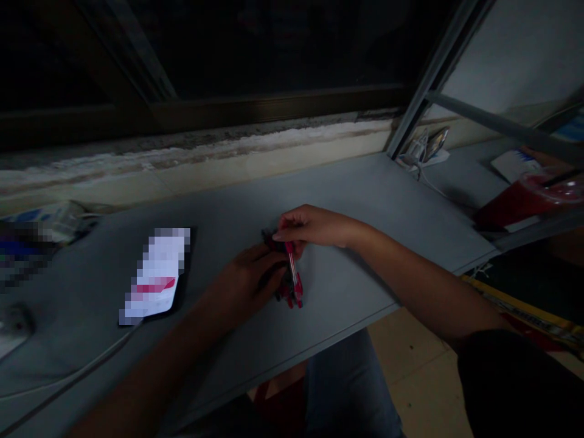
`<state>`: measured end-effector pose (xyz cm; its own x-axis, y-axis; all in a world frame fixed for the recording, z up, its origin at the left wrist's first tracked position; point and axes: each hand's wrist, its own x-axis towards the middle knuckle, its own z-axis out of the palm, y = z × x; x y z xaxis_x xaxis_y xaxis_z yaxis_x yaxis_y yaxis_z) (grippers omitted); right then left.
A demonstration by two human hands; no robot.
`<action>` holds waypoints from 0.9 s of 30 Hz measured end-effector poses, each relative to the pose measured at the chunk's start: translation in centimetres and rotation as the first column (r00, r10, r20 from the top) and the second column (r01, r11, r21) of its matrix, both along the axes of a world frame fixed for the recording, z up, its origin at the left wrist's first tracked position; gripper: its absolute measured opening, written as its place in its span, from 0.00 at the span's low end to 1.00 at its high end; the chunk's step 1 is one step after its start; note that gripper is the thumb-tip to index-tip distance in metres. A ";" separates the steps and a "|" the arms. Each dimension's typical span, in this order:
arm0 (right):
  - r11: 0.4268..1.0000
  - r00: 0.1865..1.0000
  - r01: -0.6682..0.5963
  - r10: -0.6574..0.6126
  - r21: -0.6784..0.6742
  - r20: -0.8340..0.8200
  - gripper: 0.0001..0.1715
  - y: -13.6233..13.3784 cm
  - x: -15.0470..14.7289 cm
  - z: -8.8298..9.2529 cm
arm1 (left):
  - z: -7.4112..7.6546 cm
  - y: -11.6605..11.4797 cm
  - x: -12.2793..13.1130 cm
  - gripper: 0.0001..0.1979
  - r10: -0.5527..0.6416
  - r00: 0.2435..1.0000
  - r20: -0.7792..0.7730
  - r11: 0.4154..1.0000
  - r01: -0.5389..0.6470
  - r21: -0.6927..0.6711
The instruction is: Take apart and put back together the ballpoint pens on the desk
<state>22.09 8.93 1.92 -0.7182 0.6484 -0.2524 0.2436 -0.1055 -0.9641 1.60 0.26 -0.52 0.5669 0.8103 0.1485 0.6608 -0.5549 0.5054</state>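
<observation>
Several pens with red and dark parts (287, 293) lie in a bundle on the grey desk (337, 286). My left hand (250, 277) curls over the bundle from the left, fingers closed around it. From the upper right, my right hand (303, 226) pinches the top of a red pen with a clear barrel (292, 263). This pen leans against the rest of the bundle, its lower end towards me. Dark ends of the bundle (266, 233) poke out behind my fingers. The hands hide the bundle's middle, and the room is dim.
Left of my hands lies a lit phone (157, 280) with a cable (100, 354). Cluttered items (50, 225) sit at the far left. A metal frame (415, 115) stands at the right, with a cup of red drink (515, 198) beyond it. The desk's front edge (319, 342) is near my legs.
</observation>
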 end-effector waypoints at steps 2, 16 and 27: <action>0.999 0.999 0.040 -0.040 -0.004 -0.028 0.17 0.1 0.1 0.3 | 0.1 -0.1 0.0 0.14 0.003 1.000 0.009 1.000 -0.003 0.003; 0.882 0.893 0.448 -0.435 0.144 -0.113 0.37 -0.4 -1.4 -0.7 | 0.1 -1.6 0.7 0.15 0.270 0.956 0.117 0.950 -0.284 0.130; 0.914 0.913 0.318 -0.367 -0.253 -0.176 0.35 -1.6 -1.8 0.4 | 0.7 -1.0 -0.6 0.18 0.207 0.975 -0.075 0.844 -0.140 0.518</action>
<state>20.31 7.31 2.28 -0.5141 0.8115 -0.2777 -0.0561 -0.3549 -0.9332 0.97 -0.77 0.18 0.4651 0.7281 0.5036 0.8081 -0.5815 0.0944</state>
